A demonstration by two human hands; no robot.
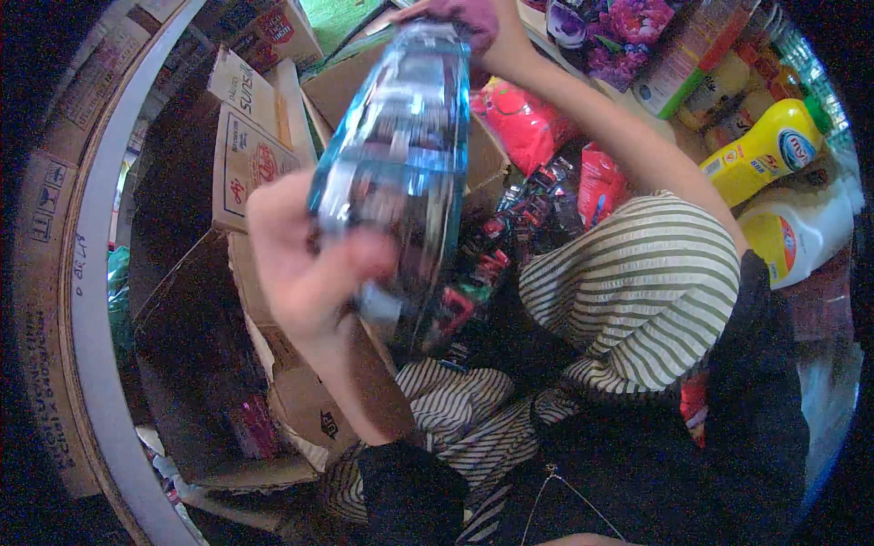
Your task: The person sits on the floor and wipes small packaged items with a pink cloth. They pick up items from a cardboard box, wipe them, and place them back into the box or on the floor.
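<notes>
A long, shiny, blue-tinted see-through container (401, 136) is held up in front of me, smeared by motion, so I cannot tell its exact kind. My left hand (305, 255) grips its lower left side, with the thumb across the front. At the container's upper end is my right hand (499, 41), closed on a bunched purple cloth (469, 20) that lies against the container. Most of the right fingers are hidden behind the cloth. Dark and red sachets (519, 223) in strips lie behind the container, beside my striped trouser knee (637, 282).
Open cardboard boxes (255, 164) stand on the left, behind a pale curved edge (91, 300). Pink-red packets (523, 123) lie beyond the sachets. To the right are a yellow bottle (760, 150), a white bottle (806, 237) and purple flower-patterned packs (628, 36).
</notes>
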